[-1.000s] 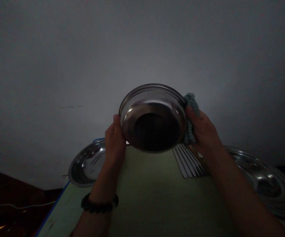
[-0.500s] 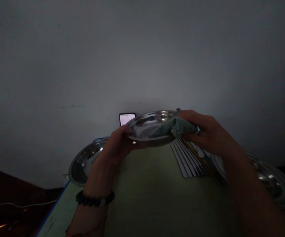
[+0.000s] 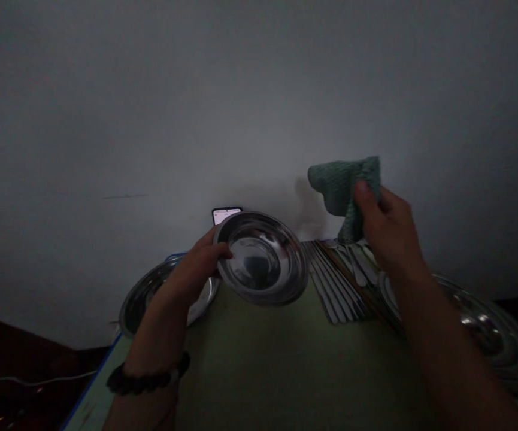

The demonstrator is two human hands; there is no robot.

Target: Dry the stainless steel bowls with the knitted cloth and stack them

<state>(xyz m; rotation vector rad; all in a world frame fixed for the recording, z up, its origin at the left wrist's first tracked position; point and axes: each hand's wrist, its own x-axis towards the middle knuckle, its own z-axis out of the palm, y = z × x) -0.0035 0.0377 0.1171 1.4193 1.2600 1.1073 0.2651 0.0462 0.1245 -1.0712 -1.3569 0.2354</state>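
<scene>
A shiny metal bowl [image 3: 259, 257] is held above the table, its inside tilted toward me. My left hand [image 3: 198, 263] grips it by its left rim, thumb over the edge and fingers mostly hidden beneath. Up and to the right, my right hand [image 3: 387, 224] pinches a green cloth [image 3: 342, 185], which hangs folded in the air apart from the bowl. Below the cloth, several metal knives [image 3: 337, 293] lie side by side, with spoons [image 3: 355, 266] and a brown stick-like piece next to them.
A larger metal basin [image 3: 135, 308] sits at the left, partly behind my left arm. Stacked metal dishes [image 3: 487, 329] stand at the right. A lit phone [image 3: 223, 214] leans on the wall [image 3: 259, 108] behind the green table [image 3: 259, 365]. A white cable [image 3: 38, 380] runs at lower left.
My right hand has drawn the cloth out of the bowl and lifted it up and right. My left hand has lowered the bowl slightly and tipped its opening toward me.
</scene>
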